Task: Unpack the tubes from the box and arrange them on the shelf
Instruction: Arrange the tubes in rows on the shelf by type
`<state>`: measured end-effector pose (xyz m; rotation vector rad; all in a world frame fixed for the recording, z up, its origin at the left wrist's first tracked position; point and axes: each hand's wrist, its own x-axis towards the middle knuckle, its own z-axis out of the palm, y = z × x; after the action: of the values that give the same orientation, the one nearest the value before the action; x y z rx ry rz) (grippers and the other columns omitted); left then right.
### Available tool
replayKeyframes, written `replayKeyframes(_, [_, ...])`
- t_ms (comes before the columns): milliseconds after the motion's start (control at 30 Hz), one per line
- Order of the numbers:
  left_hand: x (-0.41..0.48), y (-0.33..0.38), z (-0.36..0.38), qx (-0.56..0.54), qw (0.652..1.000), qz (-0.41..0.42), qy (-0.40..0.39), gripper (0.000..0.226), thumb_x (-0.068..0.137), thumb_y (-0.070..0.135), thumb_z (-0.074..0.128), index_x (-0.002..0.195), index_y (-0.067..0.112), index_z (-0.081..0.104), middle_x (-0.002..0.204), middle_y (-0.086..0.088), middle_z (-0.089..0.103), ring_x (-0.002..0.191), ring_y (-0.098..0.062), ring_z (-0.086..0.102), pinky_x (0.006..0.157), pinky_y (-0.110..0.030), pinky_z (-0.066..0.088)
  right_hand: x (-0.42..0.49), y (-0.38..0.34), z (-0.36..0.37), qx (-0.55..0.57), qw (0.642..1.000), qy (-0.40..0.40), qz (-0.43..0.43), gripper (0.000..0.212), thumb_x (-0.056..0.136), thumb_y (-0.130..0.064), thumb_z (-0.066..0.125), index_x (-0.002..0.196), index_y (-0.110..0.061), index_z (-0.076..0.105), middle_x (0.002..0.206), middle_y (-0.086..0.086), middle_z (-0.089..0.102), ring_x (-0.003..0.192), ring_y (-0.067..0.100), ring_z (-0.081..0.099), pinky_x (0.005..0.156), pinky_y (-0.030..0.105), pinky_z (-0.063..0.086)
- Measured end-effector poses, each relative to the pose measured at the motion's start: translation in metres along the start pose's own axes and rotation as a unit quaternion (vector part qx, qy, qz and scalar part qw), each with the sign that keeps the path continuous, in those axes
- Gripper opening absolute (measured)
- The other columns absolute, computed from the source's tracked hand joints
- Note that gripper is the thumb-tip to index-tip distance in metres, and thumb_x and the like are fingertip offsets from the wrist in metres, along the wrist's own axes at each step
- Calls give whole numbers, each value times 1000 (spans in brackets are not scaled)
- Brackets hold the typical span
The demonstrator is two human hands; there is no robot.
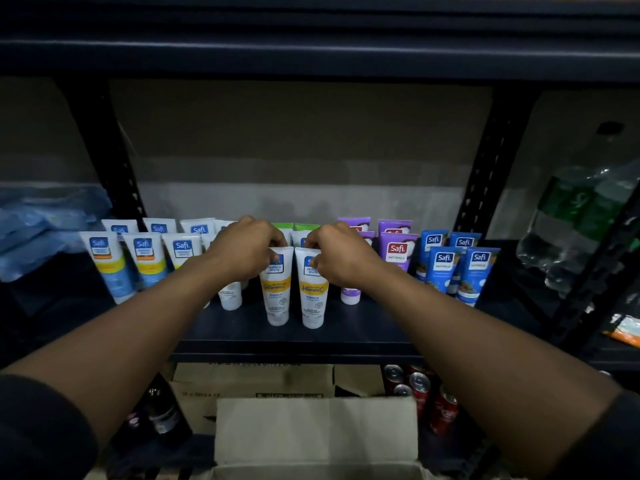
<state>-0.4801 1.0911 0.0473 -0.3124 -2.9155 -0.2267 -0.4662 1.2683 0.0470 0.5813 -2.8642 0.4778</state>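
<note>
The left hand (247, 249) pinches the flat top edge of the left orange-banded tube (277, 289), fingers curled over it. The right hand (341, 256) grips the right orange-banded tube (313, 292) the same way. Both tubes stand cap-down near the front of the dark shelf (363, 329), side by side, perhaps touching; the dim light makes that hard to judge. Yellow-banded tubes (107, 265) stand to the left, purple tubes (396, 251) and blue tubes (446, 266) to the right. The cardboard box (315, 431) sits open below the shelf.
</note>
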Motion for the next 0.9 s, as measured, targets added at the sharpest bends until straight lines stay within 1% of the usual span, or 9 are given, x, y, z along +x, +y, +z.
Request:
replayKeyframes(100, [-2,-4,-2,1,1000,12,8,30,84,18,71,112,26,70,113,1,68,106,-19,59,86,-37,52,0,-4,-1,6,1000,5,-8,22,85,-5,63,103,-13,73,103,9,69,94,27,62,71,32,49])
replayKeyframes(200, [-8,-17,-8,14,1000,24,7,30,83,19,72,112,25,70,110,2,69,110,-19,55,89,-35,49,2,-14,4,20,999,8,-27,22,83,-5,64,100,-15,75,102,7,71,97,26,62,73,29,47])
replayKeyframes(300, [-16,-34,-17,18,1000,24,-3,28,83,20,72,110,25,71,105,3,70,111,-19,54,89,-33,48,7,-30,12,30,998,4,-46,22,82,-8,67,100,-17,75,103,6,72,98,24,63,77,31,51])
replayKeyframes(467, [-37,-77,-34,15,1000,2,-13,30,81,19,74,110,25,72,107,4,71,107,-16,58,92,-32,48,23,-80,29,41,995,-15,-89,24,81,-9,68,103,-19,75,106,6,72,100,24,63,82,36,53])
replayKeyframes(567, [-48,-108,-41,13,1000,-6,-13,28,81,18,73,108,25,73,104,7,72,107,-16,56,92,-32,46,35,-106,40,48,993,-25,-101,26,81,-8,66,103,-20,75,104,6,72,97,24,64,79,34,54])
replayKeyframes(667, [-59,-140,-48,28,999,-17,-9,27,82,16,71,108,25,73,105,6,72,107,-17,57,92,-32,46,50,-133,52,46,991,-30,-119,24,82,-8,65,101,-18,75,105,7,71,102,24,61,80,34,52])
replayKeyframes(733, [-65,-163,-54,39,999,-28,-13,29,83,14,69,109,25,73,108,5,72,109,-17,57,92,-30,46,60,-150,58,42,991,-32,-120,21,80,-6,63,95,-14,75,99,7,70,98,25,62,77,36,54])
replayKeyframes(833, [-70,-194,-61,42,998,-48,-22,28,82,12,70,107,24,73,107,5,72,105,-15,61,83,-22,45,77,-173,69,34,992,-26,-116,21,76,-3,61,88,-13,75,92,8,70,89,26,62,73,38,56])
replayKeyframes(900, [-76,-214,-65,43,997,-61,-24,27,81,11,70,106,23,74,105,5,73,101,-15,63,84,-24,48,88,-186,76,29,992,-20,-119,21,74,-3,59,86,-11,74,91,10,69,85,28,64,72,39,57])
